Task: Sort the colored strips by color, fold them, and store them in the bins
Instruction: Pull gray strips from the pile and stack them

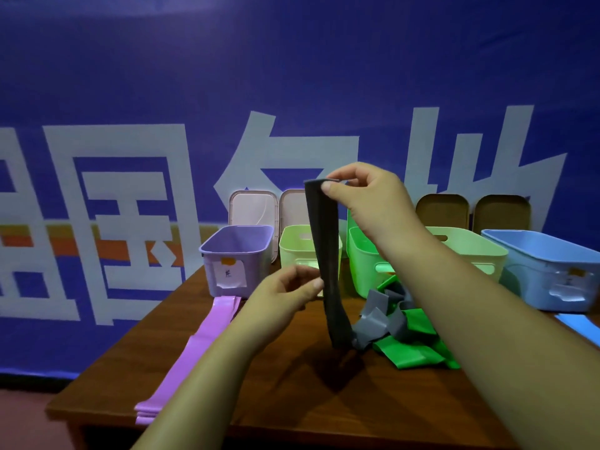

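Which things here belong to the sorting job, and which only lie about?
Job: grey strip, pinched at the top by the right hand and lower by the left hand; grey-and-green pile; purple strips; blue strip; purple bin; green bins; blue bin.
Lying about: lids leaning behind the bins; banner; table.

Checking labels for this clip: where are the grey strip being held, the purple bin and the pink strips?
grey strip (pixel 324 241): head view, middle of its hanging length.
purple bin (pixel 253 261): head view, front wall right of its label.
pink strips (pixel 201 339): head view, midway along the flat stack.
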Action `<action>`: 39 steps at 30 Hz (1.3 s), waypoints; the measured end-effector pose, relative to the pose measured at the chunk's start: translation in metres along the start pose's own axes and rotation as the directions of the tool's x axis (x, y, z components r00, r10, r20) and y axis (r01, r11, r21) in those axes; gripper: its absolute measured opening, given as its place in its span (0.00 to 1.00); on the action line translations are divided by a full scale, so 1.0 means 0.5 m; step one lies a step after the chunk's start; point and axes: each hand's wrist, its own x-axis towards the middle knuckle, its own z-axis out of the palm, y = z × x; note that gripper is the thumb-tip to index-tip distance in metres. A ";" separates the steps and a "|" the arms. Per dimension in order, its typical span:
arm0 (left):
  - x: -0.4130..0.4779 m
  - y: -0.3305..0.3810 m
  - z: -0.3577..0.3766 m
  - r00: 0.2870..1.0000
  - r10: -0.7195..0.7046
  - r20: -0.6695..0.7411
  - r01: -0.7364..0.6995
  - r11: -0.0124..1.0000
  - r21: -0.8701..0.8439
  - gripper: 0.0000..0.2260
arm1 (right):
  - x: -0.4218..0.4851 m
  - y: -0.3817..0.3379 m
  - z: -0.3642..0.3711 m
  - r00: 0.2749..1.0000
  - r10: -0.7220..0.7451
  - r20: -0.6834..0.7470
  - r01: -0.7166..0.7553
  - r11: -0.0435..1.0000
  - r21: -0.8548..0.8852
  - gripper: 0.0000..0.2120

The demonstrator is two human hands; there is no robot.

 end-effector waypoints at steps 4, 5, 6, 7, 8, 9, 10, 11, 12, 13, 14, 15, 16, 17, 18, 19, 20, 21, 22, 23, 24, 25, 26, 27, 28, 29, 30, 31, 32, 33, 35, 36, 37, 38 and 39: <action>-0.015 -0.033 0.008 0.997 -0.048 0.056 0.047 0.999 0.013 0.11 | 0.015 0.005 0.015 0.999 0.030 -0.019 -0.029 0.998 0.061 0.03; -0.020 -0.042 0.013 0.997 -0.051 0.062 0.052 0.999 -0.013 0.11 | 0.020 0.010 0.018 0.999 0.040 -0.028 -0.039 0.997 0.067 0.03; -0.027 -0.046 0.019 0.996 -0.068 0.063 0.071 0.996 -0.050 0.11 | 0.024 0.015 0.019 0.998 0.049 -0.034 -0.047 0.996 0.071 0.02; -0.034 -0.050 0.025 0.994 -0.088 0.063 0.093 0.992 -0.087 0.11 | 0.027 0.019 0.021 0.998 0.056 -0.037 -0.053 0.996 0.071 0.02; -0.041 -0.055 0.029 0.994 -0.096 0.057 0.102 0.989 -0.110 0.11 | 0.028 0.023 0.023 0.997 0.061 -0.042 -0.057 0.996 0.071 0.02; -0.047 -0.061 0.032 0.993 -0.100 0.057 0.106 0.988 -0.113 0.11 | 0.032 0.030 0.027 0.996 0.068 -0.050 -0.064 0.995 0.072 0.02; -0.055 -0.065 0.034 0.992 -0.110 0.068 0.117 0.987 -0.112 0.10 | 0.036 0.041 0.030 0.995 0.077 -0.056 -0.073 0.995 0.072 0.02; -0.062 -0.068 0.035 0.987 -0.140 0.082 0.149 0.981 -0.123 0.10 | 0.041 0.051 0.034 0.994 0.087 -0.062 -0.083 0.994 0.072 0.02; -0.071 -0.069 0.036 0.980 -0.175 0.098 0.188 0.971 -0.145 0.10 | 0.044 0.059 0.038 0.993 0.095 -0.068 -0.090 0.994 0.068 0.02; -0.079 -0.074 0.037 0.973 -0.204 0.106 0.220 0.962 -0.163 0.10 | 0.047 0.068 0.041 0.992 0.099 -0.078 -0.094 0.994 0.062 0.02; -0.087 -0.079 0.039 0.969 -0.221 0.109 0.238 0.954 -0.183 0.11 | 0.052 0.079 0.043 0.990 0.107 -0.097 -0.101 0.993 0.063 0.01; -0.093 -0.086 0.041 0.966 -0.232 0.110 0.251 0.945 -0.208 0.11 | 0.056 0.092 0.045 0.985 0.123 -0.119 -0.116 0.991 0.071 0.00; -0.101 -0.090 0.041 0.962 -0.244 0.121 0.267 0.934 -0.237 0.11 | 0.060 0.106 0.045 0.980 0.148 -0.136 -0.138 0.987 0.082 0.01; -0.108 -0.092 0.040 0.956 -0.260 0.136 0.287 0.925 -0.250 0.10 | 0.062 0.119 0.048 0.973 0.179 -0.142 -0.166 0.981 0.097 0.01; -0.115 -0.092 0.036 0.949 -0.279 0.150 0.309 0.918 -0.250 0.09 | 0.063 0.135 0.052 0.968 0.211 -0.139 -0.197 0.975 0.107 0.01; -0.122 -0.091 0.032 0.942 -0.292 0.165 0.326 0.912 -0.250 0.09 | 0.062 0.153 0.060 0.962 0.240 -0.131 -0.226 0.968 0.112 0.02; -0.130 -0.089 0.027 0.936 -0.306 0.174 0.343 0.905 -0.253 0.09 | 0.061 0.176 0.070 0.958 0.260 -0.121 -0.249 0.963 0.100 0.03; -0.136 -0.089 0.022 0.931 -0.321 0.175 0.358 0.898 -0.257 0.09 | 0.056 0.198 0.083 0.955 0.276 -0.106 -0.269 0.960 0.078 0.03; -0.141 -0.088 0.017 0.925 -0.341 0.170 0.375 0.893 -0.250 0.10 | 0.048 0.219 0.096 0.954 0.289 -0.085 -0.286 0.957 0.046 0.03; -0.146 -0.090 0.012 0.917 -0.368 0.157 0.396 0.889 -0.230 0.12 | 0.039 0.240 0.111 0.950 0.304 -0.069 -0.305 0.952 0.008 0.03; -0.150 -0.090 0.007 0.907 -0.398 0.142 0.419 0.886 -0.197 0.14 | 0.030 0.262 0.126 0.945 0.322 -0.056 -0.324 0.945 -0.037 0.03; -0.152 -0.093 0.003 0.894 -0.429 0.128 0.445 0.880 -0.164 0.17 | 0.020 0.283 0.139 0.938 0.343 -0.040 -0.345 0.935 -0.079 0.03; -0.153 -0.094 -0.001 0.880 -0.458 0.124 0.472 0.871 -0.133 0.20 | 0.010 0.303 0.150 0.930 0.368 -0.021 -0.368 0.923 -0.114 0.03; -0.151 -0.095 -0.003 0.865 -0.485 0.130 0.498 0.861 -0.102 0.23 | 0.000 0.321 0.162 0.919 0.393 -0.007 -0.390 0.910 -0.139 0.03; -0.148 -0.095 -0.004 0.850 -0.507 0.144 0.520 0.851 -0.071 0.25 | -0.010 0.337 0.174 0.908 0.418 0.009 -0.411 0.897 -0.164 0.04; -0.144 -0.096 -0.004 0.836 -0.526 0.157 0.538 0.842 -0.041 0.27 | -0.018 0.354 0.186 0.898 0.439 0.025 -0.427 0.883 -0.193 0.04; -0.140 -0.096 -0.005 0.825 -0.539 0.168 0.549 0.836 -0.014 0.29 | -0.027 0.369 0.197 0.890 0.455 0.036 -0.436 0.871 -0.228 0.05; -0.134 -0.098 -0.004 0.817 -0.550 0.175 0.557 0.830 0.008 0.30 | -0.035 0.380 0.206 0.884 0.466 0.044 -0.440 0.859 -0.260 0.06; -0.129 -0.099 -0.005 0.808 -0.560 0.184 0.565 0.825 0.029 0.31 | -0.041 0.388 0.214 0.878 0.475 0.055 -0.442 0.850 -0.285 0.07; -0.125 -0.099 -0.006 0.798 -0.570 0.195 0.573 0.818 0.045 0.31 | -0.047 0.396 0.220 0.874 0.481 0.069 -0.442 0.845 -0.300 0.06; -0.121 -0.097 -0.007 0.779 -0.589 0.217 0.587 0.806 0.077 0.30 | -0.053 0.410 0.230 0.866 0.490 0.102 -0.437 0.840 -0.323 0.05; -0.120 -0.094 -0.008 0.770 -0.597 0.227 0.590 0.801 0.103 0.29 | -0.055 0.415 0.234 0.861 0.494 0.120 -0.431 0.835 -0.341 0.05; -0.119 -0.091 -0.008 0.763 -0.602 0.234 0.589 0.797 0.131 0.28 | -0.059 0.420 0.239 0.857 0.497 0.136 -0.424 0.830 -0.363 0.04; -0.120 -0.088 -0.007 0.762 -0.602 0.239 0.582 0.798 0.155 0.28 | -0.062 0.424 0.243 0.853 0.499 0.152 -0.412 0.823 -0.390 0.04; -0.119 -0.086 -0.006 0.765 -0.598 0.240 0.571 0.801 0.177 0.28 | -0.065 0.427 0.248 0.850 0.501 0.165 -0.398 0.815 -0.422 0.04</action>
